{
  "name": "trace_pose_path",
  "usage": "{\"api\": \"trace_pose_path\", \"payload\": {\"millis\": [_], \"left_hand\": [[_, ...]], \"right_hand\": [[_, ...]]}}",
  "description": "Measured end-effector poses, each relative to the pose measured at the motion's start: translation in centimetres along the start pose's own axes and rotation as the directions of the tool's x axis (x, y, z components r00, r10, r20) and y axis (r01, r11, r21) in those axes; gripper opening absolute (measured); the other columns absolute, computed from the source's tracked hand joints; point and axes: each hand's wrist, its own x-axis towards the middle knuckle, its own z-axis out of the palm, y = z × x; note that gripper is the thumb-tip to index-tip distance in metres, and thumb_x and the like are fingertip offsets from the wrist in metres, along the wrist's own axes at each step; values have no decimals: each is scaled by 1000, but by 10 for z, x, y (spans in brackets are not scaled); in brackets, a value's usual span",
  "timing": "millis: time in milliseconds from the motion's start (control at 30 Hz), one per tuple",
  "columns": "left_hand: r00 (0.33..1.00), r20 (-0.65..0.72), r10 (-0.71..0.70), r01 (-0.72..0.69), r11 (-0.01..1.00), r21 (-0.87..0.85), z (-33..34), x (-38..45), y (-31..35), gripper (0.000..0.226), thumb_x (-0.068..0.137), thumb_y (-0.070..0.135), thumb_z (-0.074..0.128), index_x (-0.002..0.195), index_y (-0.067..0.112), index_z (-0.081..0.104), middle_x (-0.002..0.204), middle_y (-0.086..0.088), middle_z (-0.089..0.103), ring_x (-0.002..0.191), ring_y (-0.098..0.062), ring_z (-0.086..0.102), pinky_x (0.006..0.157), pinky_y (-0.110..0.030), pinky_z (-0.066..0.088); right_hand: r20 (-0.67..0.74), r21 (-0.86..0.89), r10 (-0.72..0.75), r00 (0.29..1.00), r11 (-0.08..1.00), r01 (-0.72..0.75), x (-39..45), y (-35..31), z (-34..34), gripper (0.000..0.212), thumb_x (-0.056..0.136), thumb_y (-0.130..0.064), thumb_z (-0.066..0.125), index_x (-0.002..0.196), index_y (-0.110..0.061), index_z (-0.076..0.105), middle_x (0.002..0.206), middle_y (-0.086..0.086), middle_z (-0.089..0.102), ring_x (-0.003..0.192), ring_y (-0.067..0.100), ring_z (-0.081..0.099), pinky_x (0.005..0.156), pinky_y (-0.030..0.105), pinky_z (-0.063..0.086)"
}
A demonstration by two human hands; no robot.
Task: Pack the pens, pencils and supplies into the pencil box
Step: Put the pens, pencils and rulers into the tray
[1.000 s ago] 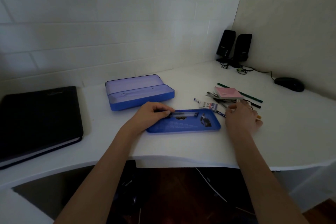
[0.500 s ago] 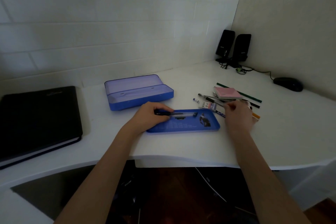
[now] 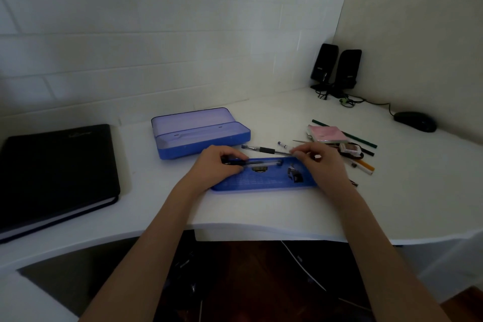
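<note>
The open blue pencil box (image 3: 201, 136) stands on the white desk, its lid raised behind it. In front of it lies a flat blue tray (image 3: 261, 180) with a clear pen (image 3: 264, 163) and a small dark sharpener (image 3: 294, 174) on it. My left hand (image 3: 219, 167) grips the dark end of that clear pen over the tray's left part. My right hand (image 3: 318, 162) pinches one end of a black-grip pen (image 3: 261, 149), which lies just behind the tray.
A pink notepad (image 3: 326, 134), a green pencil (image 3: 345, 134), an orange-tipped pen (image 3: 364, 166), a small eraser stick (image 3: 282, 144) and other small supplies lie at the right. A black notebook (image 3: 52, 172) sits at the left; speakers (image 3: 335, 66) and mouse (image 3: 415, 121) at the back right.
My right hand has moved left from the pile at the right, bringing the black-grip pen to just behind the tray. My left hand stays on the clear pen.
</note>
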Motion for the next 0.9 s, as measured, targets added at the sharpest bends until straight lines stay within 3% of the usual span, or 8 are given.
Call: {"api": "trace_pose_path", "payload": {"millis": [200, 300, 400, 500, 600, 700, 767, 900], "left_hand": [[998, 51, -33, 36, 998, -56, -1, 1, 1, 34, 78, -2, 64, 102, 22, 68, 107, 4, 66, 105, -11, 58, 92, -23, 43], [996, 60, -63, 72, 985, -159, -2, 2, 0, 37, 81, -10, 53, 99, 19, 67, 107, 0, 67, 106, -13, 59, 91, -22, 46], [997, 18, -73, 75, 968, -238, -2, 2, 0, 34, 89, -5, 40, 100, 11, 68, 103, -3, 68, 103, -12, 61, 94, -23, 45], [996, 61, -70, 81, 975, -208, -1, 1, 0, 17, 91, 18, 54, 100, 19, 69, 103, 8, 68, 100, -4, 60, 88, -18, 44], [995, 97, -15, 20, 998, -58, -1, 2, -2, 23, 77, 28, 72, 100, 28, 69, 103, 14, 67, 101, -2, 59, 89, -20, 45], [996, 91, 27, -25, 999, -20, -2, 2, -3, 24, 75, 25, 75, 98, 29, 71, 101, 12, 68, 101, -5, 59, 92, -26, 46], [996, 85, 30, -27, 999, -35, -3, 2, -3, 22, 76, 21, 73, 97, 29, 72, 101, 9, 69, 101, -8, 60, 95, -30, 47], [995, 99, 26, -21, 998, -54, -3, 2, -2, 23, 78, 15, 70, 96, 28, 73, 103, 7, 70, 102, -10, 61, 98, -34, 47]], "right_hand": [[87, 53, -25, 996, 998, 21, -2, -3, 0, 17, 85, -14, 62, 74, -25, 67, 83, 5, 68, 79, 13, 60, 74, 22, 46], [162, -8, -35, 986, 999, 37, -3, -2, 1, 11, 83, -18, 66, 77, -25, 70, 75, -3, 67, 70, 2, 56, 68, 20, 45], [216, -29, -28, 976, 999, 35, -3, -1, 2, 4, 79, -22, 70, 79, -25, 73, 74, -4, 68, 70, 6, 59, 70, 22, 49], [274, -74, -45, 961, 995, 68, 1, -1, 5, 3, 75, -27, 73, 78, -27, 74, 73, -8, 69, 73, 7, 61, 72, 26, 51], [299, -103, -99, 949, 985, 135, 2, -8, 15, 3, 72, -29, 75, 74, -30, 73, 69, -17, 67, 74, -2, 59, 70, 14, 43], [276, -152, -134, 952, 972, 181, 3, -14, 24, 3, 72, -29, 75, 73, -30, 73, 66, -20, 63, 73, -6, 56, 67, 9, 37], [241, -133, -157, 958, 972, 192, 4, -12, 24, 2, 73, -29, 75, 73, -29, 73, 71, -14, 64, 72, 1, 57, 69, 17, 43], [-46, -252, -100, 994, 964, 85, 11, -1, -2, 9, 83, -27, 65, 87, -21, 72, 86, -1, 69, 75, 11, 59, 74, 30, 50]]}}
